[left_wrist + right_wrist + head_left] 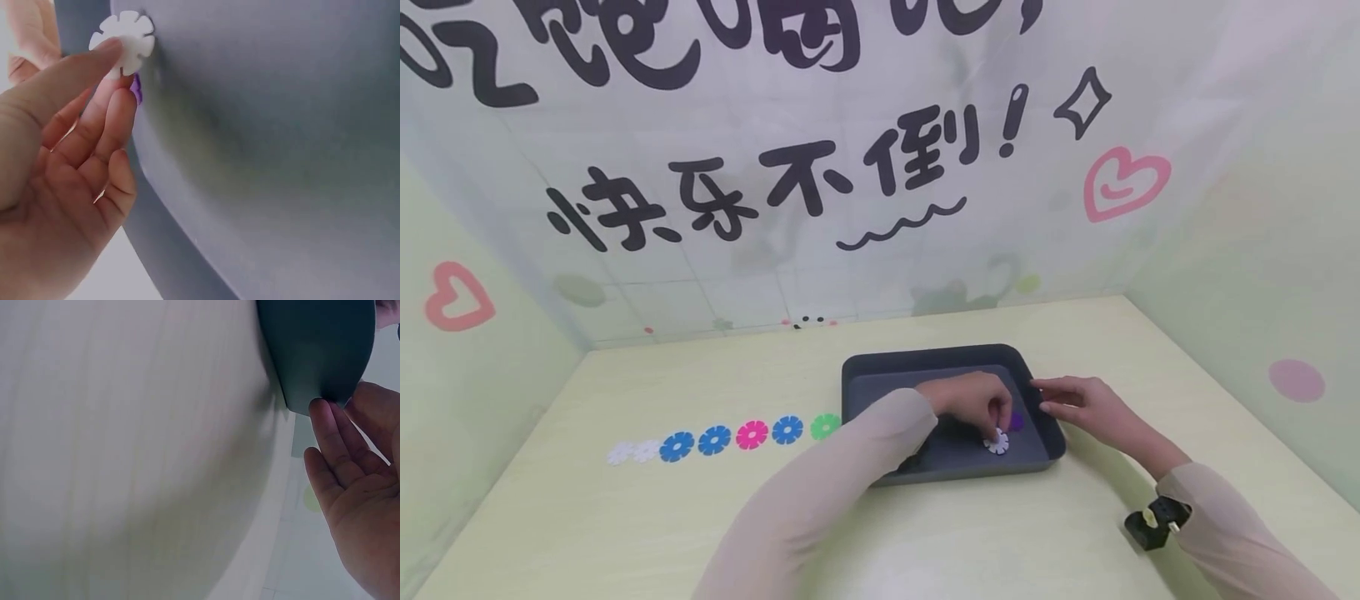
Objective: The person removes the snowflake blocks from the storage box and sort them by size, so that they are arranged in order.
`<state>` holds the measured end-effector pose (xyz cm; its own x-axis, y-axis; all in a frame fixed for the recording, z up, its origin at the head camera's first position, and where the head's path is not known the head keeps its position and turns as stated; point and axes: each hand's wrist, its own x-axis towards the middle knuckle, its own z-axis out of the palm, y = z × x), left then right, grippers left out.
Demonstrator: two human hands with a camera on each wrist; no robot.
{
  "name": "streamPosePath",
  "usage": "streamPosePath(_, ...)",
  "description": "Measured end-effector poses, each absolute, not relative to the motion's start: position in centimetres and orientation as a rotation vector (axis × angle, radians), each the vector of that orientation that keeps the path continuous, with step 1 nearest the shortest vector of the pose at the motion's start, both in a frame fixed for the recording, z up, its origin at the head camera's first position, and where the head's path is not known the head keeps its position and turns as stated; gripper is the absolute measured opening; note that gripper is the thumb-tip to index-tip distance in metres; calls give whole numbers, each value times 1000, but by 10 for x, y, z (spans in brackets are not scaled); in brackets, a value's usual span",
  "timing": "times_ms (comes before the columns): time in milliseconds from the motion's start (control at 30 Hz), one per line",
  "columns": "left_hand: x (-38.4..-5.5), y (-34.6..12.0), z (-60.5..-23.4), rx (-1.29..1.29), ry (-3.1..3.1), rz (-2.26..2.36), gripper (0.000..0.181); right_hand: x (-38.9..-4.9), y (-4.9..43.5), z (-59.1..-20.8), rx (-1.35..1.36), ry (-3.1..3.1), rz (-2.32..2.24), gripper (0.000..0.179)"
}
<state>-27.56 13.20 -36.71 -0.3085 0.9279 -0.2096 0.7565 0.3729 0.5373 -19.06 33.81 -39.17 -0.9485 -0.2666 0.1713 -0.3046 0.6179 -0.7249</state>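
Over the dark grey tray [940, 471], my left hand [973, 402] pinches a white snowflake-shaped plastic disc [128, 47] between thumb and fingertips. A purple disc [1017, 421] lies in the tray just behind it, mostly hidden by fingers in the left wrist view. My right hand [1093, 408] holds the tray's right side wall, with fingertips [322, 412] on the outside and the thumb at the rim. To the left, a row of notched discs lies on the table: white discs [645, 451], blue discs [677, 447], a pink disc [752, 434] and a green disc [825, 427].
The pale wooden table [587, 533] runs back to a printed curtain wall [760, 283] with dark lettering. Side panels enclose it left and right. A black wrist device [1157, 523] sits at the right sleeve. The left forearm crosses over the tray's left part.
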Motion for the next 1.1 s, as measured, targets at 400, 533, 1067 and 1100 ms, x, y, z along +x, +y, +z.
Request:
streamPosePath(400,-278,44,-336,1316,2286,748,5,-194,337,-391,530,-2771,1235,37)
streamPosePath(533,-278,5,-330,1231,2315,847,6,-193,339,-393,552,-2748,1223,36)
streamPosePath(1067,-285,-190,-335,813,2477,1058,13,-189,337,-390,547,-2748,1227,36)
streamPosePath(1100,-286,-204,-337,790,2498,1060,14,-189,337,-389,546,-2746,1230,36)
